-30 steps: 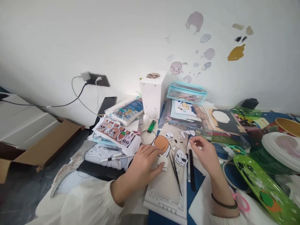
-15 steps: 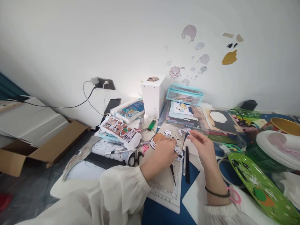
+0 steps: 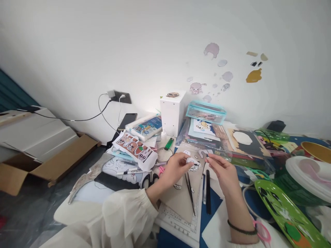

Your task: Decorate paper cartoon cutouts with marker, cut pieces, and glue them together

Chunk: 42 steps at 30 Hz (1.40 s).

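Observation:
My left hand [image 3: 176,167] is raised a little over the work board [image 3: 181,206] and pinches a small white paper cutout with black lines [image 3: 192,162]. Just to its right, my right hand [image 3: 222,170] has its thumb and fingertips pressed together in a pinch; what they hold is too small to make out. Below the hands lie thin black tweezers [image 3: 190,191] and a black pen [image 3: 208,191] on the board. More small cutouts lie on the sheet beyond my fingers.
Black scissors [image 3: 149,179], a cartoon sticker sheet [image 3: 134,146], a green lighter [image 3: 169,143], a white box [image 3: 172,112], a turquoise pencil case [image 3: 206,112] and a phone [image 3: 128,120] crowd the desk. A green tray [image 3: 287,213] and white lidded container [image 3: 307,175] sit at right. A cardboard box [image 3: 49,162] lies left.
My left hand lifted off the orange-topped cutout and now holds a small white cutout in the air. My right hand drew closer to it. The camera shifted left and up.

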### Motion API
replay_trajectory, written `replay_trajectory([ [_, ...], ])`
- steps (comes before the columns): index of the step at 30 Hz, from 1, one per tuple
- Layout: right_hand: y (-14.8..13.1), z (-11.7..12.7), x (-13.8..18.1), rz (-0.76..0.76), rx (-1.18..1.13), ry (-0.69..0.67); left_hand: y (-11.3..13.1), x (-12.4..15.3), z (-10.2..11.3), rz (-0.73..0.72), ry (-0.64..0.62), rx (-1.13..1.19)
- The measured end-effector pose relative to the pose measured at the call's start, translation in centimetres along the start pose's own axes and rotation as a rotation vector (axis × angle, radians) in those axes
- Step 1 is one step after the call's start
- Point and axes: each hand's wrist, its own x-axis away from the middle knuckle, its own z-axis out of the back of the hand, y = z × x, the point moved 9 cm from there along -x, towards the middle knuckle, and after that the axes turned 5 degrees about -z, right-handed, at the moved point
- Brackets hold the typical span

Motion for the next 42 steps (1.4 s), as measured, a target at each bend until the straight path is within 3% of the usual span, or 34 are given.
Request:
replay_trajectory([
  [5, 1.0, -1.8, 0.1, -0.075, -0.047, -0.062, -2.0, 0.6, 1.6, 0.077, 0.09, 0.316],
  [14, 0.0, -4.0, 2.4, -0.086, -0.103, -0.029, -3.1, 1.1, 0.6, 0.148, 0.126, 0.584],
  [27, -0.4, -3.8, 2.7, -0.04, 0.034, -0.015, -2.4, 1.6, 0.1, 0.146, 0.007, 0.387],
  [42, -1.3, -4.0, 3.8, 0.072, 0.3, 0.029, -1.9, 2.0, 0.8, 0.145, 0.034, 0.096],
])
